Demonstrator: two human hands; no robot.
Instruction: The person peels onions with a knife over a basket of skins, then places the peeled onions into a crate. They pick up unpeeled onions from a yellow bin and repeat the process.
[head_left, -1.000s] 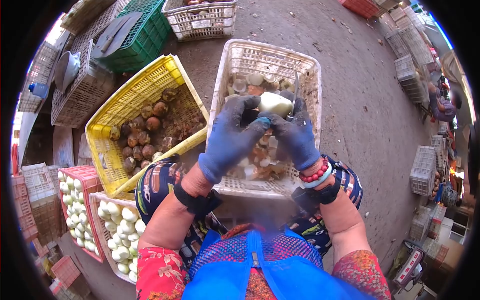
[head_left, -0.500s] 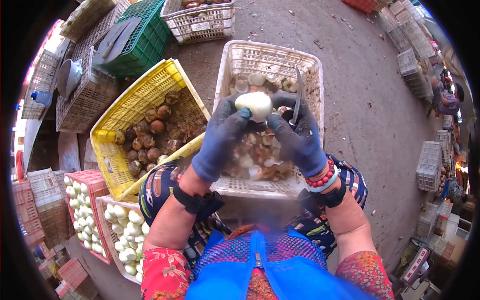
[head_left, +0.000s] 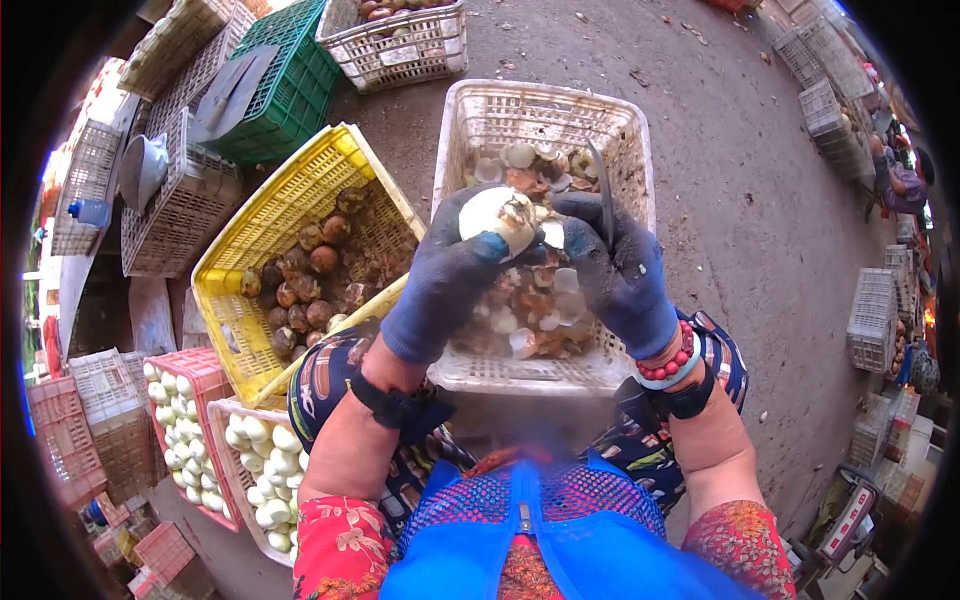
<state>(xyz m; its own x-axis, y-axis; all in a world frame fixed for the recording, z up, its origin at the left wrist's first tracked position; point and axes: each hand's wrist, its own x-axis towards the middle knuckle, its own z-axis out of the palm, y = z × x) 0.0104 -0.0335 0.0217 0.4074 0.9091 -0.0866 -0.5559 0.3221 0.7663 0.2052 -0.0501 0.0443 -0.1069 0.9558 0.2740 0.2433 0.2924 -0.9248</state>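
My left hand (head_left: 445, 280), in a blue glove, grips a mostly peeled white bulb (head_left: 497, 215) with a brown patch left on its end. My right hand (head_left: 620, 270), also gloved, holds a small knife (head_left: 605, 195) with the blade pointing up, just right of the bulb. Both hands hover over a white plastic crate (head_left: 470, 130) that holds peelings and cut scraps (head_left: 530, 310).
A yellow crate (head_left: 290, 195) of unpeeled brown bulbs (head_left: 300, 275) sits left. Red and white crates (head_left: 190, 375) of peeled white bulbs (head_left: 255, 465) lie at lower left. A green crate (head_left: 295, 80), stacked empty crates and a scale (head_left: 850, 525) ring the concrete floor.
My left hand turned the bulb from lying sideways to end-up and pulled it a little left. The knife hand shifted right and apart from the bulb.
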